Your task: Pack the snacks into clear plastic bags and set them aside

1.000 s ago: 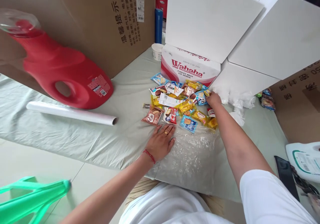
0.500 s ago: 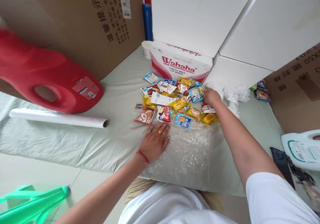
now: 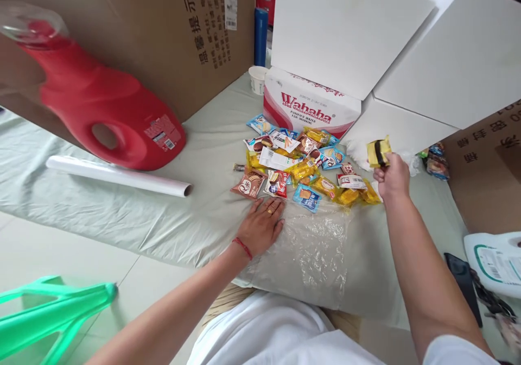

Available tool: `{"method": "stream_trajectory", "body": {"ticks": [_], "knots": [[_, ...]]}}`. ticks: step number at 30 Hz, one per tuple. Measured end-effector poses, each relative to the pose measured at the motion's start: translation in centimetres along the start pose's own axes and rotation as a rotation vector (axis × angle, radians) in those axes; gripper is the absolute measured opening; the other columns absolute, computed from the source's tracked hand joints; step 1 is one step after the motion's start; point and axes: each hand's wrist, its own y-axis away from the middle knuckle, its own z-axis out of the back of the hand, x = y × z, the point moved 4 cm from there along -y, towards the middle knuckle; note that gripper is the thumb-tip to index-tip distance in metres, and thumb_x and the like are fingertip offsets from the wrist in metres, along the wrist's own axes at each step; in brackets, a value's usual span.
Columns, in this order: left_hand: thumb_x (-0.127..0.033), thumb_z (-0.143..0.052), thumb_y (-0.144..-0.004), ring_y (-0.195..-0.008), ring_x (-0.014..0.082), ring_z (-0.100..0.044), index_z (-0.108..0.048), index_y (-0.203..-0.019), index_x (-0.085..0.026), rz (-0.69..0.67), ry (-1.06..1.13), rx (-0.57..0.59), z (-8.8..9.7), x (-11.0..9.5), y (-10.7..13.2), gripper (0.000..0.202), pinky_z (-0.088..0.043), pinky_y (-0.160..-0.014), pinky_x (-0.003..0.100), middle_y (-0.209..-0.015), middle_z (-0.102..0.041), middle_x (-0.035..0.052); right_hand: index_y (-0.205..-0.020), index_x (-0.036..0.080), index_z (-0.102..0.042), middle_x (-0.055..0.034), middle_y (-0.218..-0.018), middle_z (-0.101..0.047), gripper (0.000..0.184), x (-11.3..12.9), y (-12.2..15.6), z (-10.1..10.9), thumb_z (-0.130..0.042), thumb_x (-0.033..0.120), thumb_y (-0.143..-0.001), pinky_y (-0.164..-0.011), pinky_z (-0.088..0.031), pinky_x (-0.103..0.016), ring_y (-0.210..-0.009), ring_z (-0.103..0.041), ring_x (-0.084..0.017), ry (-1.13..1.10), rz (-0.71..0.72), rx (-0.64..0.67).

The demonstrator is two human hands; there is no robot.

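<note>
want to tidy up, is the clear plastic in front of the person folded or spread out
Spread out: the clear plastic lies broad and flat, though wrinkled, on the cloth.

Bright, with glints on clear plastic (image 3: 319,251)

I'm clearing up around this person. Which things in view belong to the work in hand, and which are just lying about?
Work in hand, it seems:
yellow packet, gripped by the right hand
snack packets, in a loose pile
clear plastic, at the flat left hand

Apparently just lying about:
red jug
white roll
white cup
Wahaha box
white bottle
</note>
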Motion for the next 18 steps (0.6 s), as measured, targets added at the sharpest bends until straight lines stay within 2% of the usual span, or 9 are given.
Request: {"method": "stream_trajectory", "body": {"ticks": [1,3,6,8,10,11,13,16,18], "knots": [[-0.038,-0.034,-0.106,-0.141,0.0263,-0.05,-0.05,-0.151,-0.018,0.001,0.008,0.004,0.0,0.0,0.0,0.052,-0.029,-0.123,0.05,-0.151,-0.057,0.0114,-0.119,0.02,-0.057,-0.0131,-0.103,-0.072,0.054,-0.2,1.8,0.3,-0.024,0.058,-0.099,-0.044,-0.036,-0.026,-0.051,-0.048,-0.014,-0.093,-0.033,0.054],[-0.041,-0.033,-0.106,-0.143,0.0267,-0.048,-0.049,-0.152,-0.018,0.0,0.026,0.012,0.1,0.1,0.1,0.054,-0.027,-0.124,0.05,-0.152,-0.056,0.0118,-0.106,0.022,-0.06,-0.0067,-0.086,-0.071,0.047,-0.6,5.9,-0.1,-0.045,0.064,-0.092,-0.037,-0.025,-0.022,-0.041,-0.034,-0.009,-0.322,-0.143,0.238],[-0.045,-0.034,-0.106,-0.145,0.0273,-0.045,-0.047,-0.153,-0.017,-0.005,0.047,0.033,0.2,0.1,0.1,0.056,-0.026,-0.124,0.051,-0.154,-0.054,0.0114,-0.097,0.022,-0.066,-0.0013,-0.071,-0.067,0.045,0.0,12.6,-2.9,-0.068,0.064,-0.082,-0.036,-0.019,-0.02,-0.039,-0.035,-0.007,-0.403,-0.259,0.65],[-0.043,-0.033,-0.106,-0.146,0.0274,-0.045,-0.046,-0.154,-0.017,-0.001,0.042,0.045,0.2,0.0,0.1,0.056,-0.026,-0.124,0.051,-0.155,-0.053,0.0118,-0.094,0.022,-0.067,0.0,-0.067,-0.066,0.046,0.7,16.3,-5.2,-0.065,0.067,-0.085,-0.036,-0.021,-0.021,-0.039,-0.037,-0.008,-0.38,-0.265,0.888],[-0.04,-0.033,-0.105,-0.145,0.0274,-0.045,-0.046,-0.154,-0.017,0.004,0.029,0.049,0.1,0.0,0.1,0.055,-0.025,-0.125,0.052,-0.155,-0.053,0.0122,-0.093,0.023,-0.067,0.0005,-0.066,-0.066,0.05,1.4,18.8,-7.2,-0.054,0.071,-0.091,-0.037,-0.024,-0.022,-0.038,-0.038,-0.009,-0.307,-0.205,1.039],[-0.04,-0.033,-0.105,-0.145,0.0274,-0.045,-0.046,-0.154,-0.017,0.007,0.023,0.048,0.1,-0.1,0.1,0.055,-0.025,-0.125,0.052,-0.155,-0.053,0.0121,-0.094,0.023,-0.067,0.0005,-0.066,-0.066,0.051,1.7,19.4,-7.9,-0.049,0.071,-0.093,-0.039,-0.028,-0.023,-0.039,-0.041,-0.01,-0.228,-0.139,1.049],[-0.039,-0.034,-0.105,-0.145,0.0274,-0.045,-0.045,-0.155,-0.019,0.011,0.015,0.041,0.1,-0.2,0.1,0.055,-0.025,-0.125,0.051,-0.155,-0.053,0.0112,-0.101,0.024,-0.069,-0.0006,-0.066,-0.067,0.05,2.0,19.5,-8.3,-0.047,0.069,-0.096,-0.046,-0.038,-0.025,-0.047,-0.054,-0.015,0.017,0.031,0.911],[-0.039,-0.035,-0.105,-0.146,0.0274,-0.045,-0.043,-0.156,-0.021,0.01,0.012,0.035,0.2,-0.2,0.1,0.055,-0.025,-0.125,0.051,-0.155,-0.053,0.0099,-0.122,0.023,-0.067,-0.0047,-0.076,-0.073,0.05,1.9,18.7,-6.7,-0.046,0.063,-0.099,-0.064,-0.05,-0.031,-0.069,-0.069,-0.024,0.388,0.191,0.571],[-0.039,-0.034,-0.105,-0.145,0.0273,-0.045,-0.044,-0.155,-0.02,0.006,0.009,0.038,0.2,-0.2,0.1,0.055,-0.025,-0.125,0.051,-0.155,-0.052,0.0102,-0.129,0.022,-0.065,-0.0076,-0.09,-0.076,0.049,1.8,18.6,-5.8,-0.043,0.057,-0.102,-0.075,-0.054,-0.035,-0.082,-0.073,-0.026,0.471,0.258,0.508]]}}
